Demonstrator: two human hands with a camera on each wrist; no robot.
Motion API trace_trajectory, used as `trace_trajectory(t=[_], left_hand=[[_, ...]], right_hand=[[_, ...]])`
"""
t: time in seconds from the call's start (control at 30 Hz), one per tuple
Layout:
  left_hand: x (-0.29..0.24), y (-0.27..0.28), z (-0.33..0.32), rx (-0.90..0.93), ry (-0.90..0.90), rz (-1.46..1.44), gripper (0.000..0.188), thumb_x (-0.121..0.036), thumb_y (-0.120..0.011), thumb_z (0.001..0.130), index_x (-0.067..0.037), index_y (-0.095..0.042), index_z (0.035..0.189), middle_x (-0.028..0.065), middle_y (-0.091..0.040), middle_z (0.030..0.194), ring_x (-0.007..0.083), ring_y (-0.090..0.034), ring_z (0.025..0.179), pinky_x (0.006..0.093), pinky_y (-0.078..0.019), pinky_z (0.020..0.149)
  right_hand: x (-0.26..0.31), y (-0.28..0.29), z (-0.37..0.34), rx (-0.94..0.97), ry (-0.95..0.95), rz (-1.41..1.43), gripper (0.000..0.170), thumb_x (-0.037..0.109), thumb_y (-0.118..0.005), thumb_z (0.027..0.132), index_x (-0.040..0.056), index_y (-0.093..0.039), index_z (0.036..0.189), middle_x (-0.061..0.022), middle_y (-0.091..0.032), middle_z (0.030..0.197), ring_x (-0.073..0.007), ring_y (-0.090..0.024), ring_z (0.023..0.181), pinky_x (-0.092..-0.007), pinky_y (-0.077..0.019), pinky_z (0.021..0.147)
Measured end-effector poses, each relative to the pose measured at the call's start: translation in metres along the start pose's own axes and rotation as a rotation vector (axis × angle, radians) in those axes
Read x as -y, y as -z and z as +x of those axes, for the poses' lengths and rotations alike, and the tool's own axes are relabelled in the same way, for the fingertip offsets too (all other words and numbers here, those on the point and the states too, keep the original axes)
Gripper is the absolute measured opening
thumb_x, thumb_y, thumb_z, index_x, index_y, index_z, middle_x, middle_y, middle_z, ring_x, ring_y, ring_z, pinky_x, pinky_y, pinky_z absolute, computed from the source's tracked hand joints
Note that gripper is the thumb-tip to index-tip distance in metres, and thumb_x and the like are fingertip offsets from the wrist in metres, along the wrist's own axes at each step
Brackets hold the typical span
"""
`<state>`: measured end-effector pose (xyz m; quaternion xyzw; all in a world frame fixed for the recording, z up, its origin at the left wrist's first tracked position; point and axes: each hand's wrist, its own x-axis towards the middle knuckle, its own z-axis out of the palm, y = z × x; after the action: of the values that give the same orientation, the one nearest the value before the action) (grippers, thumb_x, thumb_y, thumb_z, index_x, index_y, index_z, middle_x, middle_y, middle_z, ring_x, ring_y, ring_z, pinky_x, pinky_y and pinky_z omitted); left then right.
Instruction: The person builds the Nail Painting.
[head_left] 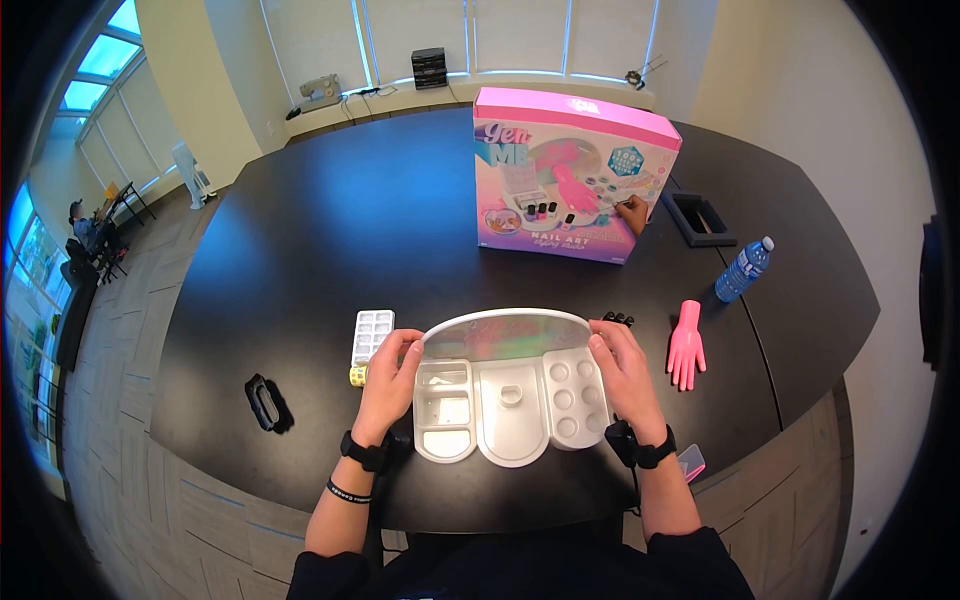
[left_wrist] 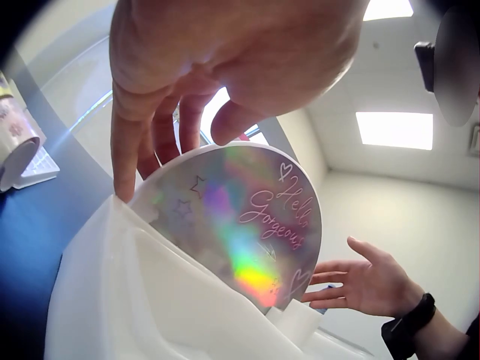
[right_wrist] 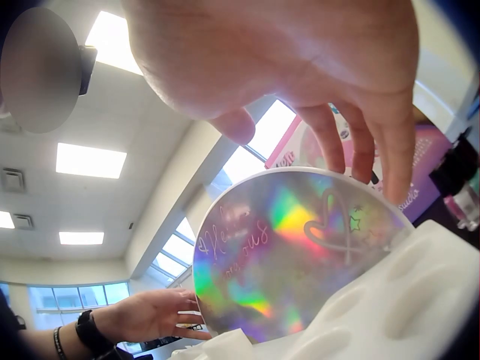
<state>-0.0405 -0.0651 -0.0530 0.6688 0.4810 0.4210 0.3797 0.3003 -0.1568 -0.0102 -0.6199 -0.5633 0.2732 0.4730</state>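
A white plastic nail art station [head_left: 512,462] stands on the table in front of me, with divided wells at left, a peg in the middle section and round hollows at right. Along its back rises a curved, rainbow-shiny panel [left_wrist: 225,217] lettered "Hello Gorgeous". My left hand [head_left: 388,388] holds the panel's left edge, thumb in front and fingers reaching behind. At the opposite edge my right hand [head_left: 628,382] holds it the same way. In the right wrist view, the right fingers [right_wrist: 360,142] pass behind the panel's rim.
Behind the station stands a pink nail art box [head_left: 570,180]. To the right are a pink model hand [head_left: 687,350], a water bottle [head_left: 744,270] and a dark tray [head_left: 700,220]. At left lie a white compartment tray [head_left: 372,335], a yellow roll [head_left: 357,376] and a black strap-like object [head_left: 264,403].
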Motion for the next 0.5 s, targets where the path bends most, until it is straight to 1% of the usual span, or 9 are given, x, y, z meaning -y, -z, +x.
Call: trace_trajectory(t=[0.23, 0.5], left_hand=[[0.0046, 0.0012, 0.0014, 0.004, -0.038, 0.051, 0.023, -0.019, -0.062, 0.112, 0.001, -0.068, 0.120, 0.0146, -0.076, 0.109, 0.0285, -0.074, 0.105, 0.0390, -0.0560, 0.090], [0.0035, 0.0020, 0.0014, 0.024, -0.025, 0.043, 0.023, -0.020, -0.063, 0.112, 0.002, -0.068, 0.119, 0.0135, -0.075, 0.107, 0.0260, -0.073, 0.103, 0.0373, -0.0557, 0.088]], right_hand=[[-0.0036, -0.0002, -0.0003, -0.006, 0.024, 0.005, 0.046, 0.030, -0.064, 0.113, -0.0066, -0.065, 0.140, -0.0182, -0.064, 0.139, -0.0299, -0.067, 0.126, -0.0406, -0.0557, 0.109], [-0.0068, 0.0005, -0.0009, 0.001, 0.016, 0.021, 0.046, 0.030, -0.064, 0.113, -0.0060, -0.065, 0.141, -0.0177, -0.064, 0.140, -0.0299, -0.067, 0.127, -0.0410, -0.0561, 0.109]])
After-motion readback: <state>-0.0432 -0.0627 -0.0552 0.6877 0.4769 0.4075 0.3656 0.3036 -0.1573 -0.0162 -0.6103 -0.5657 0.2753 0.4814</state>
